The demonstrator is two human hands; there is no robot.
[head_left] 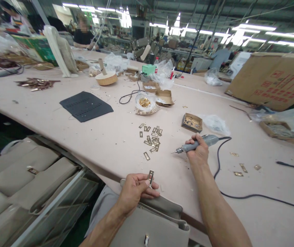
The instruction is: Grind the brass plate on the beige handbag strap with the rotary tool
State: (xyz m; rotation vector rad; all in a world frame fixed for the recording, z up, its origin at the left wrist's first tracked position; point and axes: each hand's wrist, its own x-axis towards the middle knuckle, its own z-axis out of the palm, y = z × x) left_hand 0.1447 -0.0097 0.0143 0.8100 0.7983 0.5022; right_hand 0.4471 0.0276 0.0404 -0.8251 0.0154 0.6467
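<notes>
Between the thumb and fingers of my left hand point(139, 187) is a small rectangular metal plate point(150, 176), held above a grey bag point(152, 224) at the table's front edge. The bag has a small metal fitting on its front. My right hand point(198, 148) is wrapped round a grey corded electric screwdriver point(207, 140), its thin tip pointing left over the table. A pile of similar metal plates point(155, 140) lies on the table beyond my left hand.
Behind the pile are a bag of gold pieces point(147, 105) and a small box of gold parts point(192, 122). A black sheet point(86, 105) lies left. The cord point(249, 196), loose plates and a black pen point(292, 166) are right. Grey bags point(28, 171) fill a cart at lower left.
</notes>
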